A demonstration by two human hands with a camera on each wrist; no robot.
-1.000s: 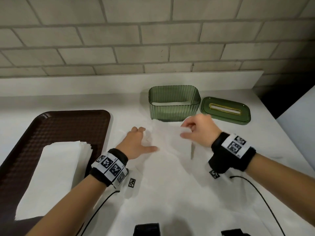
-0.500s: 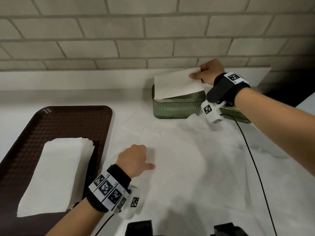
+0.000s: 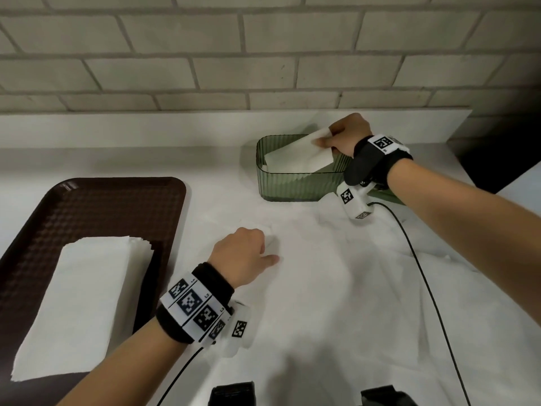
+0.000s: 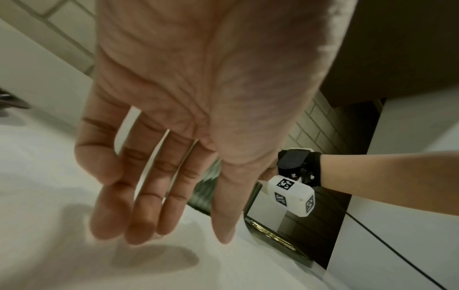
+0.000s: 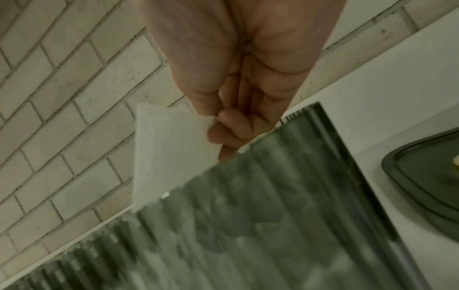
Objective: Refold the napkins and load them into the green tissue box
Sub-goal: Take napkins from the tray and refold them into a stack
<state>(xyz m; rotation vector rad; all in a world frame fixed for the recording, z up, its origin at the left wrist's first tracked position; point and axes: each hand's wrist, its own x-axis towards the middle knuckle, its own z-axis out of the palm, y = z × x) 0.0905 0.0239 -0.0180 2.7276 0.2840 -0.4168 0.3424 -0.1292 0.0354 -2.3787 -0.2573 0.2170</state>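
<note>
The right hand (image 3: 347, 136) is bringing the folded napkin (image 3: 298, 155) down into the green tissue box (image 3: 295, 186) — half a second ago that sheet was riding flat above the rim, and now its far end is dipping inside while the near corner is sticking up, pinched between thumb and fingertips (image 5: 224, 135). That is putting 1 more napkin nearly in place; I judge the release is coming next, and the sheet may need a nudge to lie flat, since it is sitting at a slant. White paper is already showing at the bottom of the box, though how many sheets I cannot tell.

The left hand (image 3: 241, 256) is waiting low over the white cloth (image 3: 336, 303), barely shifted from a moment back, holding nothing; the wrist camera is showing its fingers (image 4: 149, 196) hanging straight and relaxed above their own shadow.

Going big to small around the scene: a pale brick wall (image 3: 263, 54) is running across the back, a white counter draped in that wrinkled cloth is filling the middle, and a dark brown tray (image 3: 102, 206) is sitting at the left carrying a stack of napkins (image 3: 76, 303) still to be loaded. The box's green lid (image 5: 427, 176) is lying just to the right of the box, slot up, mostly hidden behind the right wrist in the head view.
</note>
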